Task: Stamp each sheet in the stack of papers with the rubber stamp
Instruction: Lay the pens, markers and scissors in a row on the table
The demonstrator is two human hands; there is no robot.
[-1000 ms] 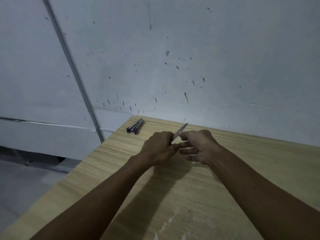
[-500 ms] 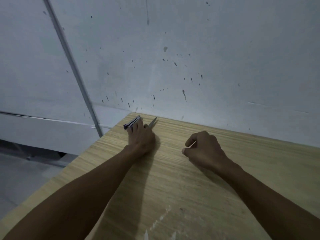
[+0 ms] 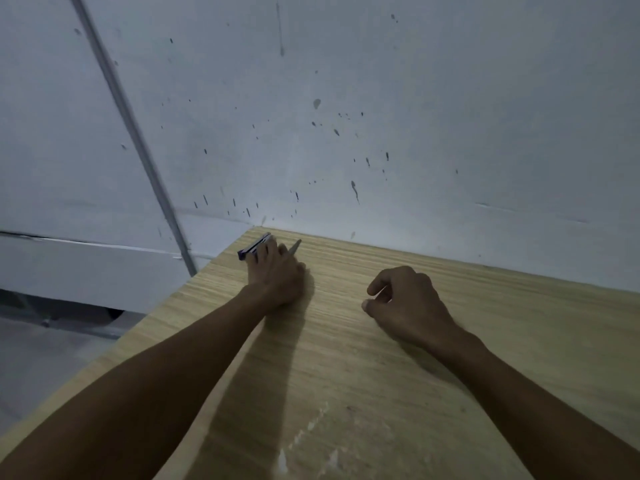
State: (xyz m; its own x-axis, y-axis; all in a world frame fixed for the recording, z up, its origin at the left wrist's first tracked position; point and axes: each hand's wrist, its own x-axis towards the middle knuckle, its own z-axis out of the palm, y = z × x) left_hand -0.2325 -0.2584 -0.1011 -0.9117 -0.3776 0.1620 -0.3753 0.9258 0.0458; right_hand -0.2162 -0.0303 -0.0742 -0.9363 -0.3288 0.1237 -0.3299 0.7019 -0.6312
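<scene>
A small purple and silver object (image 3: 254, 248), perhaps the stamp, lies at the far left corner of the wooden table (image 3: 346, 358). My left hand (image 3: 277, 275) reaches over it, fingertips on its near end. A thin grey strip (image 3: 296, 246) pokes out from under this hand on the thumb side, and the hand seems to hold it. My right hand (image 3: 405, 303) rests on the table to the right, well apart, its fingers loosely curled with nothing visible in them. No stack of paper is in view.
A stained white wall (image 3: 381, 133) rises right behind the table's far edge. The table's left edge runs diagonally, with grey floor (image 3: 41, 358) below it. A grey pipe (image 3: 138, 140) runs down the wall on the left.
A second ago both hands held the grey strip together at the table's middle. My left hand has carried it to the far left corner beside the purple object. My right hand let go.
</scene>
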